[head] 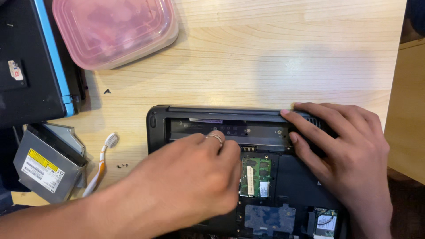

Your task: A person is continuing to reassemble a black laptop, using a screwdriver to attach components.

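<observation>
- We see the opened laptop (248, 132) lying bottom-up on the wooden table (283, 57), near the lower middle of the view; its lower edge runs out of the frame and much of its left half is covered by the left hand (190, 181).
- What lies under the left hand's palm we cannot make out, and its fingertips are hidden from us as they curl down over the open bay just beside the green memory board (256, 175).
- The left hand is loosely bent, a ring on one finger; we cannot tell whether it pinches anything.
- Our right hand (349, 150) lies flat and spread on the laptop's upper right corner, fingers stretched along the rear edge, pressing on the case and clasping nothing.
- A small wireless card (326, 221) is cut off at the bottom edge.
- To the left lie a silver optical drive (46, 166), a toothbrush (102, 161), a few tiny screws (122, 165), a pink lidded box (115, 31) and a second dark laptop (26, 62), partly out of view.
</observation>
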